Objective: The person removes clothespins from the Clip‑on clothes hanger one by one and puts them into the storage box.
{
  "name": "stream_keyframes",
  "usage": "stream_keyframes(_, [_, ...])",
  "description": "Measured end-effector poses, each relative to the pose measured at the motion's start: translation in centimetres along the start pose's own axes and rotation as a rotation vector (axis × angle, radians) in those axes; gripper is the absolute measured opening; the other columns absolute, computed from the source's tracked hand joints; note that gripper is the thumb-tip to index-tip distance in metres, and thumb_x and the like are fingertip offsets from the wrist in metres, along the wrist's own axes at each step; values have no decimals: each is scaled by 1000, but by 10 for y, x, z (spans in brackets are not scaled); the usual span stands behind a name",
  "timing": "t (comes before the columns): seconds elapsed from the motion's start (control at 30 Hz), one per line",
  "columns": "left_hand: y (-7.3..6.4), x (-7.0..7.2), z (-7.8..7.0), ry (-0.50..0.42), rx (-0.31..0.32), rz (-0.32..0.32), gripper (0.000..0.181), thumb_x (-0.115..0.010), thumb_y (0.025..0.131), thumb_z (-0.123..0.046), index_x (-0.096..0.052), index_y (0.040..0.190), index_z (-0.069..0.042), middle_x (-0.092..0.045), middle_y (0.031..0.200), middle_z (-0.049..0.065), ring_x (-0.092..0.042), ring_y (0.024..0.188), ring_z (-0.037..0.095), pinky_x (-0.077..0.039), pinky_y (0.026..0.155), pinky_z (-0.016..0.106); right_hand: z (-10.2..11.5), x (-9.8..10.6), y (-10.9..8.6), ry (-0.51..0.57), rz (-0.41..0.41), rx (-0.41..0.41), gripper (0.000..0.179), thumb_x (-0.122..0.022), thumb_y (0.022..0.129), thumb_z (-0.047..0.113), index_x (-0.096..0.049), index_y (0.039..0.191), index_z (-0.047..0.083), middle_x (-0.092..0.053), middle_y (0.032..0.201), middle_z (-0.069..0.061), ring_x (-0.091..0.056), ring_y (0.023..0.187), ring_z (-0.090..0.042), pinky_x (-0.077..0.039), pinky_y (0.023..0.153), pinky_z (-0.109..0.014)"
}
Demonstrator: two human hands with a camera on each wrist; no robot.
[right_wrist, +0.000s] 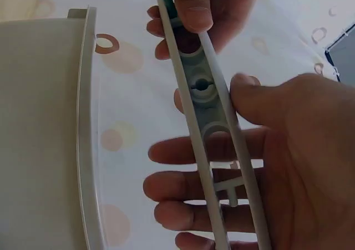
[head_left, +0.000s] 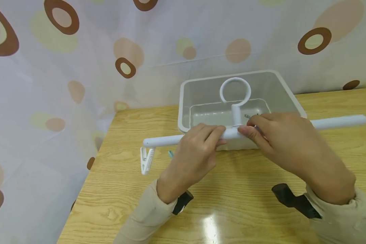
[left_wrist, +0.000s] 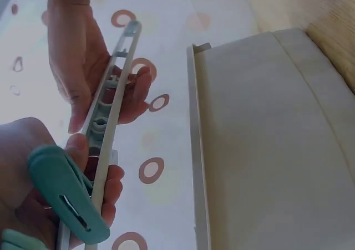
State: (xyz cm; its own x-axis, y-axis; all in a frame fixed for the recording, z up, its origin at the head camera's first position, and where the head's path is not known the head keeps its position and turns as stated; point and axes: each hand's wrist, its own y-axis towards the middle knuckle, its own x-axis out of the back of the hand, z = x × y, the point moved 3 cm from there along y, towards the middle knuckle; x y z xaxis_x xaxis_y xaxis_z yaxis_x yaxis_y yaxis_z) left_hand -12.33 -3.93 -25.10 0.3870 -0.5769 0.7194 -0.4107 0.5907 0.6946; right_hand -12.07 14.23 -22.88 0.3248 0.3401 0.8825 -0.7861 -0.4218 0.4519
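**White hanger (head_left: 230,133) held across by two hands, with its hook (head_left: 236,117) between them**

At the left of the frame, a white clip (head_left: 146,161) is just under the hanger's left end, above the wooden table (head_left: 109,183); it seems to hang there. A little to its right, a small part of a teal clip (head_left: 170,154) shows; in the left wrist view it is bigger, near the palm.

At centre, the left hand (head_left: 198,152) grips the hanger, thumb on one side and fingers on the other.

The important relation, I judge, is around the hook: it rises from the middle of the long bar, which runs left to right, slightly higher at the right. The hook stands just beyond both hands' fingertips, the right ones being nearer.

At centre right, the right hand (head_left: 288,145) holds the bar between thumb and fingers; a small metallic piece (head_left: 247,116) beside them I cannot identify. Behind the hook is the grey bin (head_left: 201,88).

No brand, label or writing can be read.
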Motion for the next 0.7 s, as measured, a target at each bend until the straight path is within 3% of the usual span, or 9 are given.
stream_keyframes(0.17, [0,3,-2,55,-35,7,14,-64,92,-8,-67,103,0,-70,95,6,-64,86,19,-50,79,24,2,-6,1,9,122,26,28,-60,95,35,-46,78,17,-35,57,8,-38,52,-12,-30,47,-29])
stream_keyframes(0.3, [1,7,-1,15,-24,5,16,-64,93,-12,-67,104,0,-67,100,8,-62,93,22,-49,86,24,-3,-4,0,17,132,-14,25,-60,94,40,-52,90,17,-40,55,10,-40,51,-11,-31,45,-30])
stream_keyframes(0.43, [2,25,0,-51,-9,-159,14,-64,93,-11,-66,99,1,-62,99,12,-58,92,25,-49,84,27,-8,-1,1,20,66,-10,25,-62,92,41,-55,90,17,-43,56,12,-41,51,-9,-32,45,-30])
stream_keyframes(0.53, [-3,41,-3,-85,23,-240,12,-62,94,-9,-65,90,1,-59,84,8,-56,76,19,-48,68,23,-11,0,1,12,22,-10,27,-64,91,39,-53,81,17,-43,58,10,-40,52,-9,-31,45,-30])
stream_keyframes(0.6, [-7,48,-6,-104,62,-204,17,-60,95,-11,-63,81,-2,-54,70,3,-50,62,13,-42,56,19,-13,2,2,8,-2,-20,28,-64,92,38,-52,78,16,-43,58,9,-40,52,-10,-30,45,-30])
stream_keyframes(0.7, [-11,49,-9,-188,137,-72,27,-57,97,-12,-56,70,-7,-43,58,-3,-38,50,6,-31,47,15,-14,5,2,20,-26,-62,31,-59,95,38,-50,76,15,-40,56,7,-39,50,-12,-29,44,-30])
